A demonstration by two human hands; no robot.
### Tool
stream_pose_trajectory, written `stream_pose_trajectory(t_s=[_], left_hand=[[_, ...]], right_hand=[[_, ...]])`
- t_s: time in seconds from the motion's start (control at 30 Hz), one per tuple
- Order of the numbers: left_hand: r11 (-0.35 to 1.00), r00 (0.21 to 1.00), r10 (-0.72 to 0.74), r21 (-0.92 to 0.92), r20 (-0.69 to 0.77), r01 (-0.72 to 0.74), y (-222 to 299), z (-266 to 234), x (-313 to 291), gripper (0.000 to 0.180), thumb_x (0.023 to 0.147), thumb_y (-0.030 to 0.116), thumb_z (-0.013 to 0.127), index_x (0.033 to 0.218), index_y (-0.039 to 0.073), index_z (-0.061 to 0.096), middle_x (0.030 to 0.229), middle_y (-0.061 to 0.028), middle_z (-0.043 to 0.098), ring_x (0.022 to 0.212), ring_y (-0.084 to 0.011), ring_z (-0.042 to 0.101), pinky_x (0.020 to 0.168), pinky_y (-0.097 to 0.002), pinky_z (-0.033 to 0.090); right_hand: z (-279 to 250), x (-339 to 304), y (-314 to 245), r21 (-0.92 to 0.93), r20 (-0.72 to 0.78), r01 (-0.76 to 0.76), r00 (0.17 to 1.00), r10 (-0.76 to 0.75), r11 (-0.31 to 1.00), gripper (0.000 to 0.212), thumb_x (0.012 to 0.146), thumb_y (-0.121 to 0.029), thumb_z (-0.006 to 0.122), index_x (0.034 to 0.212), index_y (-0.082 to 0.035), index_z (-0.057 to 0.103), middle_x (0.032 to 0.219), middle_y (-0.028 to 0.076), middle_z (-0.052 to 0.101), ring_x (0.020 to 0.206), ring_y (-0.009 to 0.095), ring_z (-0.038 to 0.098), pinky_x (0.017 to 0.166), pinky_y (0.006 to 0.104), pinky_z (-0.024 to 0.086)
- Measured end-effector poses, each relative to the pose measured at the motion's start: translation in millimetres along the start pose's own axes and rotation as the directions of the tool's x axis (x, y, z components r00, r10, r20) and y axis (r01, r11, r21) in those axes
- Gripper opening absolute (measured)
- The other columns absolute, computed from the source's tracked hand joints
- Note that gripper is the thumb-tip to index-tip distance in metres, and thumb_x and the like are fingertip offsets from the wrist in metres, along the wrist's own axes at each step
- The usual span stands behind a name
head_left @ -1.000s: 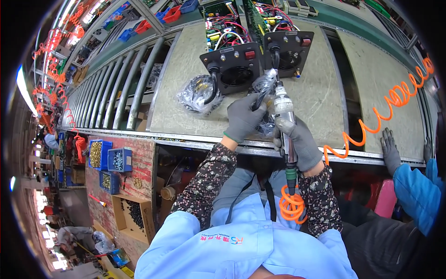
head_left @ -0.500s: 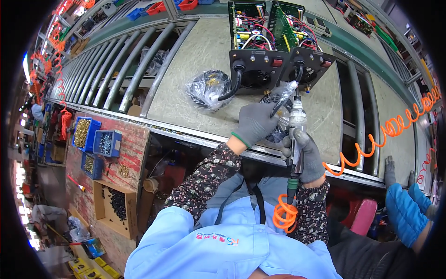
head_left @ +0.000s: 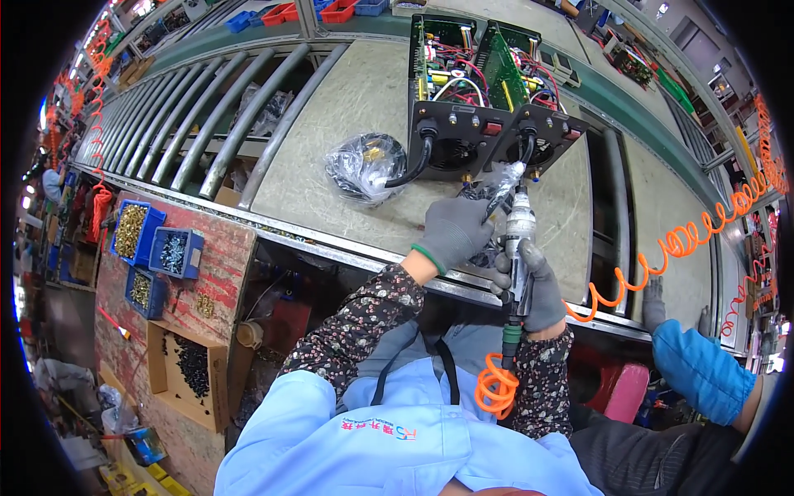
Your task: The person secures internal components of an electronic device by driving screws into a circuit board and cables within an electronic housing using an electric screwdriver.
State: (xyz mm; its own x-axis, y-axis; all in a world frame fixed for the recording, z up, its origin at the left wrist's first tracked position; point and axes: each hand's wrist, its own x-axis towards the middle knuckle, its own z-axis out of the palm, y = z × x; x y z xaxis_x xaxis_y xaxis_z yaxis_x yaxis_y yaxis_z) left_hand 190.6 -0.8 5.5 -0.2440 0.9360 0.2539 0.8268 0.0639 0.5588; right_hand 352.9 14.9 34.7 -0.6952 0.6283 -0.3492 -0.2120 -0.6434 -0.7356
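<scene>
Right hand (head_left: 533,285) gripping driver (head_left: 519,236) upright, tip nearing unit (head_left: 488,124) front panel on worktop (head_left: 347,107). Left hand (head_left: 453,231) closing around bagged part beside tip. Risk: bit slipping off screw, striking glove.

View has swung: the two open black units (head_left: 488,124) now sit higher and further right in the frame than a second ago, and more of the side bench with the blue screw bins (head_left: 149,240) shows at left.

Left hand (head_left: 453,234), grey-gloved, has shifted from the unit's front panel to the tip end of the air screwdriver (head_left: 519,240), fingers pinching near the bit.

Right hand (head_left: 538,285) has slid lower on the tool body; the tool now stands more upright, tip at the front edge of the right-hand unit.

Bagged black cable coil (head_left: 364,168) now lies further from the hands.

Neighbour's blue sleeve (head_left: 703,372) has dropped lower right; their gloved hand (head_left: 655,302) rests on the bench edge.
</scene>
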Motion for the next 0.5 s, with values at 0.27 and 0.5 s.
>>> stream_pose_trajectory(t_s=[0.27,0.5], left_hand=[[0.999,1.0,-0.017,-0.03,0.006,0.018,0.8,-0.5,0.1,0.018,0.072,0.026,0.052,0.08,0.011,0.059,0.068,-0.0125,0.059,0.067,-0.0313,0.058,0.059,-0.0438,0.045],[0.999,0.999,-0.042,-0.024,0.018,0.043,1.3,2.4,0.7,0.017,0.07,0.025,0.053,0.077,0.01,0.059,0.068,-0.0119,0.06,0.067,-0.0303,0.059,0.06,-0.0426,0.046]], right_hand=[[-2.0,1.2,0.2,0.041,0.044,-0.002,0.999,0.0,0.999,0.038,0.079,-0.04,0.057,0.095,-0.008,0.046,0.072,0.003,0.052,0.055,0.012,0.052,0.047,0.0235,0.045],[-1.6,1.3,1.5,0.018,0.011,0.004,1.0,-0.004,1.0,0.04,0.078,-0.041,0.058,0.096,-0.007,0.047,0.072,0.003,0.053,0.055,0.012,0.052,0.047,0.0232,0.045]])
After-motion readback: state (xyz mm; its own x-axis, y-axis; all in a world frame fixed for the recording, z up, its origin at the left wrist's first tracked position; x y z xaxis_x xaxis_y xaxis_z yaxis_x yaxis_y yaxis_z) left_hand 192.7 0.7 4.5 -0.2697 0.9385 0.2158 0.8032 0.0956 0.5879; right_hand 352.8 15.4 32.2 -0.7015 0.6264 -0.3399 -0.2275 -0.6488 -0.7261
